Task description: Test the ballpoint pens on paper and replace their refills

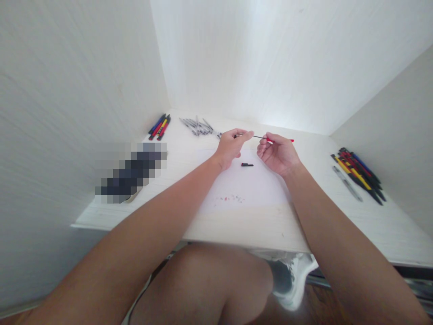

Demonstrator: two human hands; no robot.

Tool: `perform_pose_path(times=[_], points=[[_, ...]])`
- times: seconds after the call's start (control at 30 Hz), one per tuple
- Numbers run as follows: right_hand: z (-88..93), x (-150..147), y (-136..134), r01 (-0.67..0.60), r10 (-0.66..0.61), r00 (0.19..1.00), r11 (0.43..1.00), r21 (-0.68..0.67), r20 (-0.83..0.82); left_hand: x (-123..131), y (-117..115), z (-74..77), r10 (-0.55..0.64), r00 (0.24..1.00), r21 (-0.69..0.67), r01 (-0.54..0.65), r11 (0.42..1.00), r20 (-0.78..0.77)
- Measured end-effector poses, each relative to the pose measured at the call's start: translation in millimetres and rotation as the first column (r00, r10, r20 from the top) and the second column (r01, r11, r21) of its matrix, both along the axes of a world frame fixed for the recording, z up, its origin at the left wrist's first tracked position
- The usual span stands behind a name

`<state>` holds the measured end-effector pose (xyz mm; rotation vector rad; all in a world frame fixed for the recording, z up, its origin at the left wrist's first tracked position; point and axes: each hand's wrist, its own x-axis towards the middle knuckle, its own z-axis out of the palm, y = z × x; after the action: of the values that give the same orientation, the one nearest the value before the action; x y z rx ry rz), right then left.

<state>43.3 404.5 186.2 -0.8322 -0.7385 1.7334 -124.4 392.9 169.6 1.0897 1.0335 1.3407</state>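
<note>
Lying near left hand: black piece | far right: pen pile

The pen barrel was red, the thin rod dark, the small piece mostly black, the table whitish, faintly grained.

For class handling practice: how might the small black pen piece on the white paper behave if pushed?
The small black plastic-looking pen piece is probably light, given its size. Its uneven outline, narrowing at one end, would likely hinder rolling. Lying on flat white paper, it may slide.
</note>
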Motion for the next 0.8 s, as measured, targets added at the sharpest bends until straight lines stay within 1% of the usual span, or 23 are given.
perform_pose_path(times=[0.1,0.3,0.43,0.5,0.67,0.8], points=[[-0.4,0.3,0.0,-0.011,0.011,1.0,1.0,0.013,-0.011,-1.1,0.5,-2.3,0.02,1.0,0.035,-0.02,0.999,-0.001],[0.2,-0.9,-1.2,0.001,-0.001,1.0,1.0,0.011,0.009,-1.2,-2.8,-0.5,0.005,0.999,0.065,-0.003,0.998,-0.033],[-0.1,-0.5,-1.3,0.0,0.0,1.0,1.0,0.02,0.007,-0.1,-2.5,0.0,0.041,0.999,0.074,-0.038,0.996,-0.034],[-0.1,1.4,-0.8,0.02,-0.02,1.0,1.0,0.022,-0.005,-0.4,-0.6,-0.2,0.062,0.998,0.074,-0.06,0.995,-0.029],[1.2,10.3,0.8,0.143,-0.14,0.989,0.988,0.054,-0.051,-2.2,3.3,-0.4,0.121,0.992,0.056,-0.12,0.991,-0.027],[0.1,17.2,3.5,0.142,-0.132,0.987,0.983,0.117,-0.091,-2.9,3.2,-0.6,0.132,0.991,0.058,-0.13,0.99,-0.03]])
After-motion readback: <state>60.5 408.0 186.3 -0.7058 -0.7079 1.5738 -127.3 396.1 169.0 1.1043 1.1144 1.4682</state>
